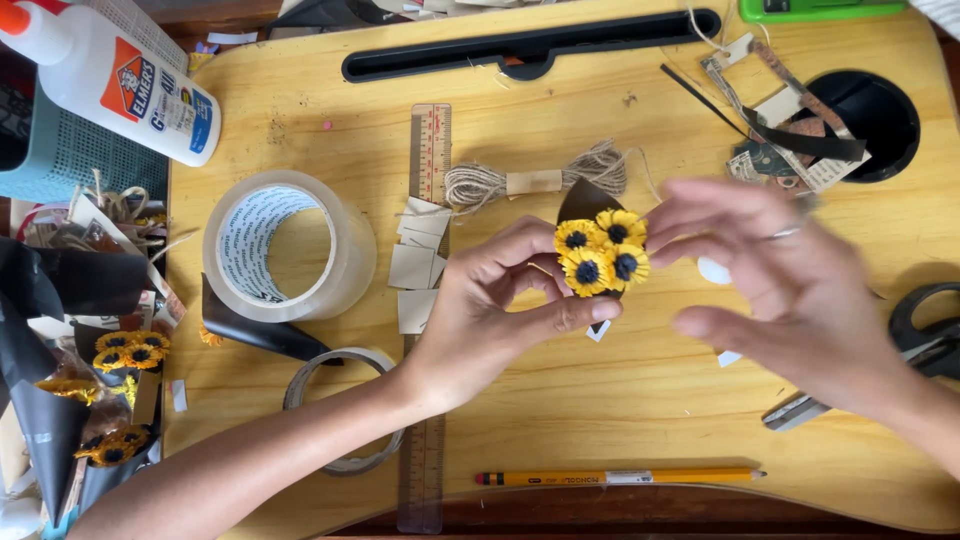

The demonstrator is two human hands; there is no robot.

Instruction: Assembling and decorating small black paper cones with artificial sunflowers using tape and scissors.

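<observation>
While the left hand (500, 300) pinches a tiny paper sunflower bouquet (601, 250) between thumb and fingertips, the right hand (790, 290) hovers just beside it, blurred, fingers spread and holding nothing that can be made out. The bouquet sits near the middle of the wooden bench (640, 400), lifted slightly above it. Four yellow blooms with dark centres face up toward the camera, backed by a dark paper wrap (583, 200) whose pointed edge rises behind them; its long axis runs roughly from that upper tip down toward the left thumb. Of the two hands, the left is in contact, gripping from the lower left, and the right lies to the bouquet's right with its fingertips nearly touching the petals.

Around them: a hank of jute twine (535, 180) lies just above the bouquet, a clear ruler (428, 300) runs lengthwise down the bench under small cut paper squares (420, 265), and a big roll of clear tape (285, 245) stands to the left. A yellow pencil (620, 477) lies along the near edge, scissors (925, 345) far right, a white glue bottle (110, 75) top left, and more finished bouquets (120, 380) lie off the bench's left side.
</observation>
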